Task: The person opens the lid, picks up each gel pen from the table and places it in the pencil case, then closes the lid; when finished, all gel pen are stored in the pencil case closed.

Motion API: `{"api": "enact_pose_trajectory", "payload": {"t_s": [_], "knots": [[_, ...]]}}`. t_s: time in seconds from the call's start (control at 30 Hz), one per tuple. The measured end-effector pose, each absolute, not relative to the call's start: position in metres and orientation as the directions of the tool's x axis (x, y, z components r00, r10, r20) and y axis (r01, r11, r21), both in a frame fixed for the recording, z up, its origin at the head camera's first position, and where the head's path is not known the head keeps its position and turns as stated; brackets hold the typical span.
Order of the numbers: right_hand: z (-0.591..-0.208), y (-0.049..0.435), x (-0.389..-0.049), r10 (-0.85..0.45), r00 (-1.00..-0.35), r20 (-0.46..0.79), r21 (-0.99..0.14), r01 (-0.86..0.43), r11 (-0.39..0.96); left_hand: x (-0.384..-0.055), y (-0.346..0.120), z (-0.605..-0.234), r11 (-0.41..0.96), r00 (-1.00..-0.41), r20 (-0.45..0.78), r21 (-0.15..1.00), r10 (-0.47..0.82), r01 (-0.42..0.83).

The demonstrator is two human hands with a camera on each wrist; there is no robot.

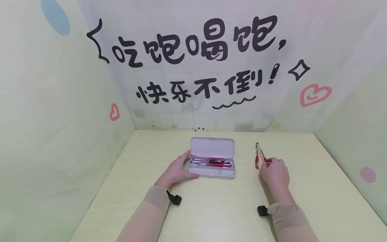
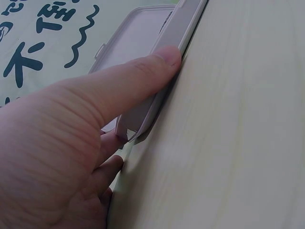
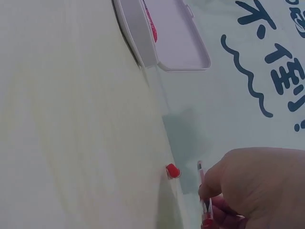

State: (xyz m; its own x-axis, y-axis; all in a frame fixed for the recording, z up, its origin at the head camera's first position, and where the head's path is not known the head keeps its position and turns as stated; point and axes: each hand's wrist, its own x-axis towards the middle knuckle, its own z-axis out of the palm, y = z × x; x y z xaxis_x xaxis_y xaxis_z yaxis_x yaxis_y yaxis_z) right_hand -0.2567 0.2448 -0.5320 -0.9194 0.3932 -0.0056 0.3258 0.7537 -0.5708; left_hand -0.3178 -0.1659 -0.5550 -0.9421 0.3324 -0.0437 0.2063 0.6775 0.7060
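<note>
An open lilac pencil case (image 1: 212, 147) lies on the table with its lid tipped back; several pens (image 1: 213, 162) with red or dark parts rest in its rear compartment. My left hand (image 1: 177, 169) grips the case's left end. In the left wrist view its thumb (image 2: 143, 78) lies along the front wall, with the other fingers around the end. To the right of the case, my right hand (image 1: 275, 171) pinches a clear-and-red pen (image 3: 205, 193) between thumb and fingers. Just left of that pen, a second red pen (image 1: 257, 162) lies on the table.
The pale wooden table (image 1: 220, 208) meets a printed back wall (image 1: 193, 117) behind the case. Light green side walls (image 1: 60, 134) stand to the left and right. The case's front tray (image 1: 202, 170) has a small divided section at its right.
</note>
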Motion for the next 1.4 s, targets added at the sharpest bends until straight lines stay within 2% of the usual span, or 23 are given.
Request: {"api": "enact_pose_trajectory", "payload": {"t_s": [0.23, 0.47, 0.73, 1.1, 1.4], "knots": [[-0.524, 0.219, -0.260, 0.332, -0.934, 0.132, -0.617, 0.185, 0.765, -0.318, -0.165, -0.554, 0.679, -0.942, -0.038, 0.703, 0.332, 0.211], [-0.517, 0.190, -0.266, 0.158, -0.955, 0.252, -0.603, -0.027, 0.798, -0.318, -0.165, -0.548, 0.676, -0.941, -0.034, 0.704, 0.338, 0.217], [-0.515, 0.158, -0.274, -0.023, -0.965, 0.261, -0.505, -0.156, 0.849, -0.319, -0.164, -0.552, 0.670, -0.939, -0.030, 0.708, 0.342, 0.221], [-0.518, 0.127, -0.282, -0.308, -0.897, 0.317, -0.332, -0.409, 0.850, -0.319, -0.164, -0.554, 0.671, -0.940, -0.028, 0.707, 0.340, 0.222], [-0.522, 0.110, -0.286, -0.385, -0.887, 0.257, -0.288, -0.450, 0.845, -0.318, -0.166, -0.556, 0.672, -0.944, -0.035, 0.712, 0.327, 0.207]]}}
